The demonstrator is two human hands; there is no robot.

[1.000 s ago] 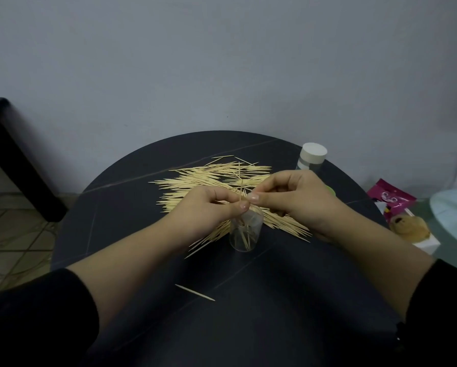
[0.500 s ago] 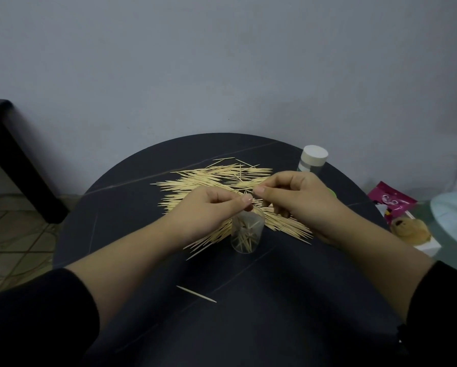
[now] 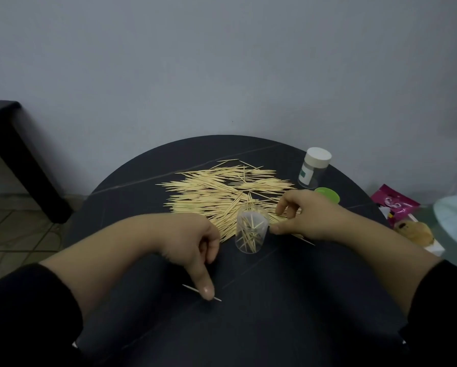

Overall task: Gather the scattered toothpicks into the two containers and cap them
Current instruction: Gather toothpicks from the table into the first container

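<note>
A round dark desk (image 3: 275,313) stands against a grey wall (image 3: 222,62). Near its middle a clear jar (image 3: 264,223) stands upright with no cap on it, and a few toothpicks (image 3: 250,234) lean inside it.

I take this jar as the middle of the clock. The big pile (image 3: 216,192) lies flat on the desk from 10 to 1 o'clock, and its near edge reaches the foot of the jar. At 1 o'clock, beyond the pile, a capped jar (image 3: 314,168) with a white cap stands upright. A green lid (image 3: 328,194) lies between it and the right hand, and the hand hides part of it.

The left hand (image 3: 190,239) is at 8 o'clock, apart from the jar. Its grip is narrow. The index finger is straight and points toward the person, and its tip presses on a lone toothpick (image 3: 193,288) that lies on the bare desk at 7 o'clock. The other fingers are curled into the palm and hold nothing.

The right hand (image 3: 314,215) is at 3 o'clock, just beside the jar. Its grip is rather wide, with a gap between thumb and index finger. The thumb tip is close to the jar wall, but I cannot tell if it touches. The index finger comes down on the edge of the pile. I see nothing held in this grip.

Both arms wear black sleeves (image 3: 23,313). A pink packet (image 3: 394,205) lies beyond the desk edge at 3 o'clock.
</note>
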